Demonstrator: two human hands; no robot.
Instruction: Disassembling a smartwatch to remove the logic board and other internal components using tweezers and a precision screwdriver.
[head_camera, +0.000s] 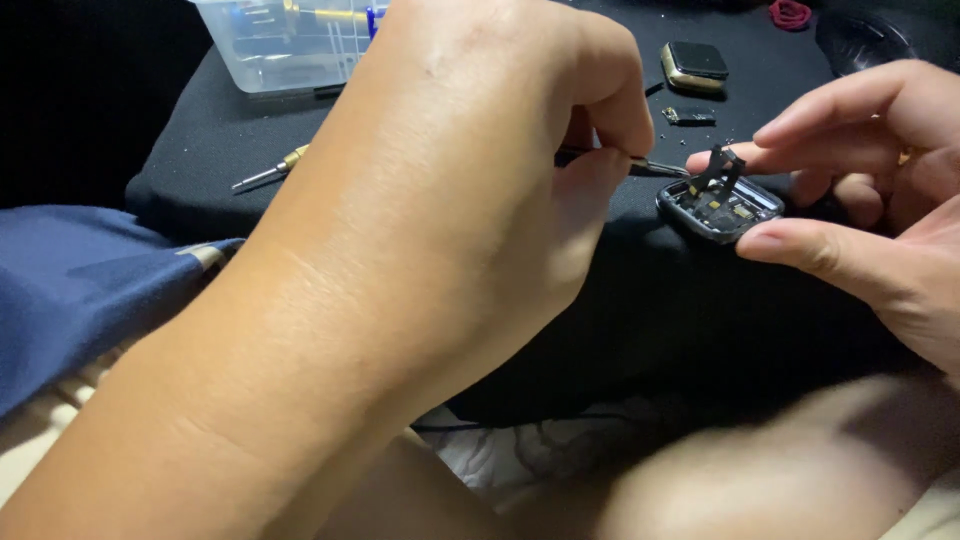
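Black cloth covers the table (640, 320) we lean over, with blue fabric (70, 290) bunched at the far left. At the back left stands a clear plastic box (270, 45), and a small screwdriver (268, 172) with a brass collar lies just in front of it. Our left hand (470, 200) fills the middle, fingers pinched tight around thin metal tweezers (640, 165) whose tip reaches right toward an opened smartwatch case (720, 208). A dark part stands upright from its exposed insides. Our right hand (870, 200) steadies the case, thumb at its near edge, fingers at its far side. Behind it lie a small dark component (690, 117) and another square watch body (694, 66).
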